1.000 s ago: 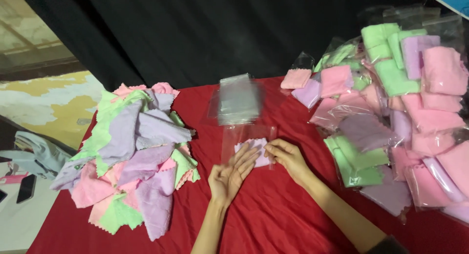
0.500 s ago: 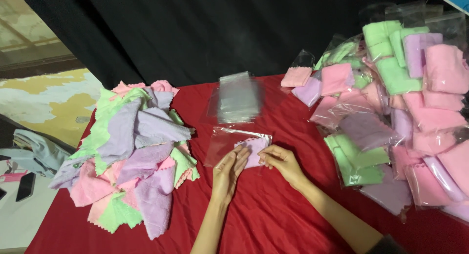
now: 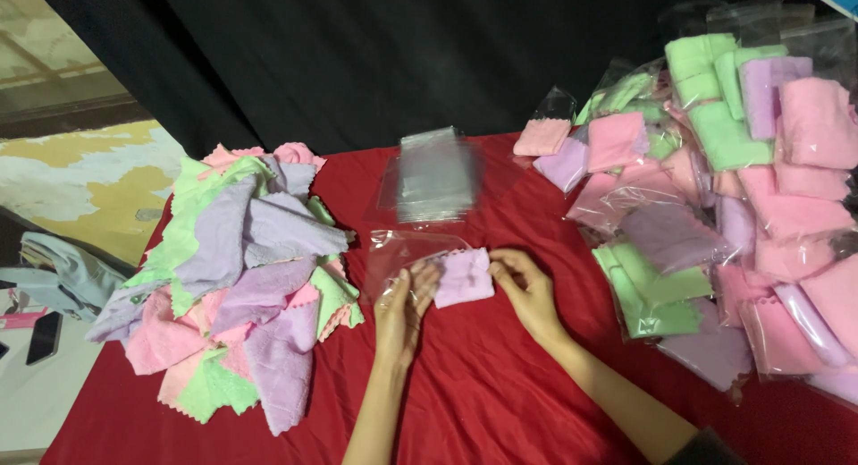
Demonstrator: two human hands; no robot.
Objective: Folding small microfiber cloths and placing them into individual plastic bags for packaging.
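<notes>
A folded lilac cloth [image 3: 463, 276] lies partly inside a clear plastic bag [image 3: 399, 250] on the red tablecloth [image 3: 483, 393]. My left hand [image 3: 404, 306] grips the bag's open edge beside the cloth. My right hand [image 3: 525, 289] pinches the cloth's right end, pushing against it. A stack of empty clear bags [image 3: 433, 174] lies just beyond, toward the back of the table.
A loose heap of pink, green and lilac cloths [image 3: 241, 277] fills the left of the table. A pile of bagged cloths [image 3: 733, 197] covers the right side. A black curtain [image 3: 375, 54] hangs behind. A dark phone [image 3: 45, 337] lies far left, off the table.
Both hands have shifted a little, and the lilac cloth has gone further left into the clear bag. The bag's mouth has been pulled open by my left hand.
</notes>
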